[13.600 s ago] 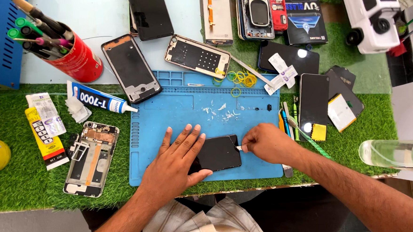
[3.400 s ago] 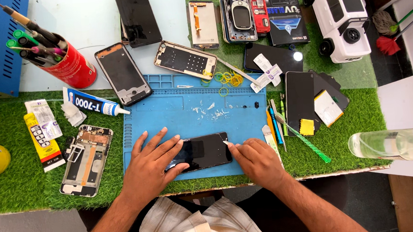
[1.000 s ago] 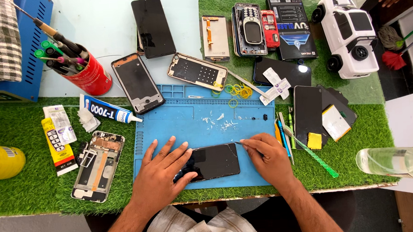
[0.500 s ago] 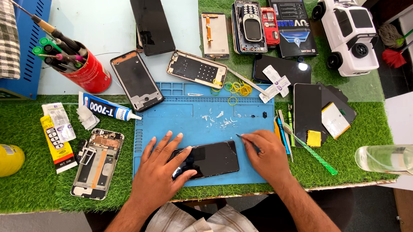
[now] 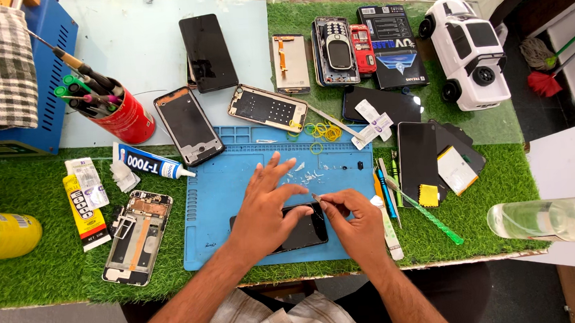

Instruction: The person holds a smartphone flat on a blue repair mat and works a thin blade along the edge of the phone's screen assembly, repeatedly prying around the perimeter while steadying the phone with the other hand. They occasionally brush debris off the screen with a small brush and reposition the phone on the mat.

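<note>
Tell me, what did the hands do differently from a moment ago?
The right hand slid from the phone's right side up to its top edge and now pinches a small thin tool there. The left hand stayed spread flat on the dark phone, holding it down. The phone stayed on the blue mat; everything around it kept its place.

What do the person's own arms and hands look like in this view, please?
Both forearms are bare, with no sleeve in view. The left hand and the right hand wear no gloves, and I can see no rings, watch or wristband. The fingernails look short.
</note>
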